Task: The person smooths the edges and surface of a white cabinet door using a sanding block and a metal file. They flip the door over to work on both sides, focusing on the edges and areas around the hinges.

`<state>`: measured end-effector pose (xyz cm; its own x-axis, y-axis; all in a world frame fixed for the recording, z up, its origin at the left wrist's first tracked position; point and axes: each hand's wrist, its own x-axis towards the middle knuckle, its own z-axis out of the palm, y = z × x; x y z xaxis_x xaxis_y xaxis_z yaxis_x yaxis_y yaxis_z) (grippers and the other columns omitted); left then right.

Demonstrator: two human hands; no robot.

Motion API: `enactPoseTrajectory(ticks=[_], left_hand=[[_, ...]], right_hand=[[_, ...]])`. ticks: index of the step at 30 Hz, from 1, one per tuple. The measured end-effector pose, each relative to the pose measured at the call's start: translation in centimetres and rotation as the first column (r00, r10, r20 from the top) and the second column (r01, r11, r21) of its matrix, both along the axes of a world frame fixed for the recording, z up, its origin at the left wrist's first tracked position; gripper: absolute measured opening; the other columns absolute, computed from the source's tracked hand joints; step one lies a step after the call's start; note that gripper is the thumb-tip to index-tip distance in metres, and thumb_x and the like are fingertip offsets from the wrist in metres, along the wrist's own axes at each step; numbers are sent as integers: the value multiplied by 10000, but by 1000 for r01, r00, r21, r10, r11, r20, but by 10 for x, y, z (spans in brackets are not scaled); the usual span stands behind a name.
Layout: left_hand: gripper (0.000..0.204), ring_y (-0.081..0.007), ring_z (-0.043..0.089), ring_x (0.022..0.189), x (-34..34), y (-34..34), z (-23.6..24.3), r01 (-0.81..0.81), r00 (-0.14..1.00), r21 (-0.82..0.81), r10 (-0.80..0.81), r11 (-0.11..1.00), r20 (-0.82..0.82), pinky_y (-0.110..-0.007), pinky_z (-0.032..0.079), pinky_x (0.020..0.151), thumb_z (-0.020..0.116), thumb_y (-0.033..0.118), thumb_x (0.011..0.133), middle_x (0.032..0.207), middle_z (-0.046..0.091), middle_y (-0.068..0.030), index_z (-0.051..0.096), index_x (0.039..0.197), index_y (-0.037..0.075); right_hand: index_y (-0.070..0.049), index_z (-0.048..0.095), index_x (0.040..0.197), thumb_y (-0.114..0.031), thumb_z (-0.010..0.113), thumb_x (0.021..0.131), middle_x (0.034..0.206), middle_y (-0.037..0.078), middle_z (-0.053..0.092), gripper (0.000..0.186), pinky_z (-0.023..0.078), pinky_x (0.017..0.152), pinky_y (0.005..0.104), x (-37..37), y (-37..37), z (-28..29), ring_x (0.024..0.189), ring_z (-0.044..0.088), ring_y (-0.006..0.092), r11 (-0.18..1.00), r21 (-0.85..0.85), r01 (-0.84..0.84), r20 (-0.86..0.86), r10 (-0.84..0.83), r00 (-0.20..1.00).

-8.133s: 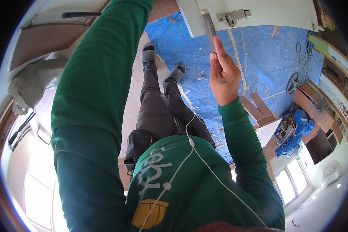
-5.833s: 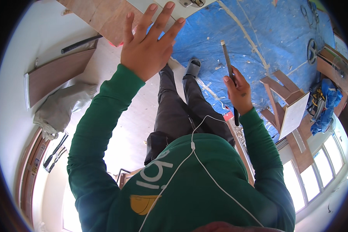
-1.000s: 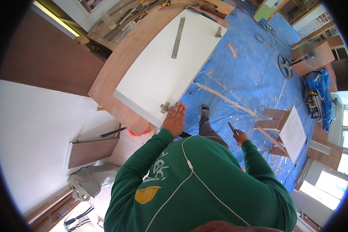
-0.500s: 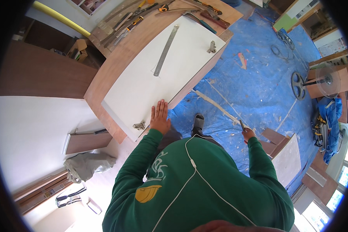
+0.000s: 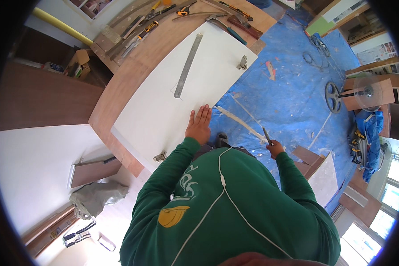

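My left hand (image 5: 198,126) rests flat, fingers stretched out, on the near edge of a white cabinet door panel (image 5: 164,93). A steel ruler (image 5: 188,66) lies on the panel beyond that hand. Two metal cabinet hinges are fitted along the panel's near side, one hinge (image 5: 243,62) at its far right end, the other hinge (image 5: 160,157) beside my left forearm. Over the blue floor sheet, my right hand (image 5: 275,149) is closed round a slim dark tool (image 5: 267,135) that points upward; its exact kind is too small to tell.
The wooden bench (image 5: 119,95) beneath the panel carries a hammer (image 5: 228,31), a utility knife (image 5: 148,29) and several other tools at its far side. A standing fan (image 5: 368,91) is at the right. Board pieces (image 5: 326,177) lean near my right arm. Blue sheeting (image 5: 288,97) covers the floor.
My left hand has slid rightward and away from the near hinge along the panel edge. My right hand and its tool have come up and left, nearer the panel. The view has shifted slightly.
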<state>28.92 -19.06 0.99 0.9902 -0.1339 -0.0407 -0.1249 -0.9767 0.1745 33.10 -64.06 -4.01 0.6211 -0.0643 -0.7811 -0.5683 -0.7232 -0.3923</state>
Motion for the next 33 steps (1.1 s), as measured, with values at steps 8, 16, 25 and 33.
enactPoseTrajectory(ticks=[8, 16, 25, 33], left_hand=[[887, -260, 205, 1617, -32, 23, 12, 37, 996, -41, -40, 998, -78, -540, 126, 1310, 652, 304, 885, 1737, 250, -112, 277, 1653, 69], [702, -257, 235, 1611, -99, 48, -5, -5, 997, 86, 12, 996, -76, -573, 130, 1303, 539, 246, 966, 1720, 307, -104, 368, 1622, 64], [818, -319, 197, 1620, -77, -33, -3, -406, 892, 83, 414, 910, -182, -608, 101, 1300, 625, 289, 906, 1722, 268, -182, 340, 1625, 22], [849, -301, 211, 1617, 1, -89, 1, -658, 749, -40, 647, 752, -145, -602, 97, 1301, 680, 249, 886, 1723, 277, -154, 328, 1638, 69]], right_hand=[[-121, 547, 1523, -264, 706, 981, 693, 55, 597, 582, 454, 431, 339, 66, 39, 28, 473, 562, 149, 957, 164, 240, 222, -273, 936], [-78, 597, 1427, -228, 713, 968, 881, 108, 657, 497, 522, 721, 367, 240, 92, 34, 759, 643, 212, 986, 121, -116, 654, 9, 757], [-23, 603, 1377, -161, 683, 951, 1180, 251, 677, 455, 542, 880, 509, 453, 210, 84, 1065, 658, 447, 750, -181, -636, 890, 400, 219], [-37, 580, 1379, -87, 622, 919, 1141, 270, 678, 465, 560, 899, 560, 532, 323, 58, 1054, 677, 455, 523, -438, -731, 666, 735, 127]])
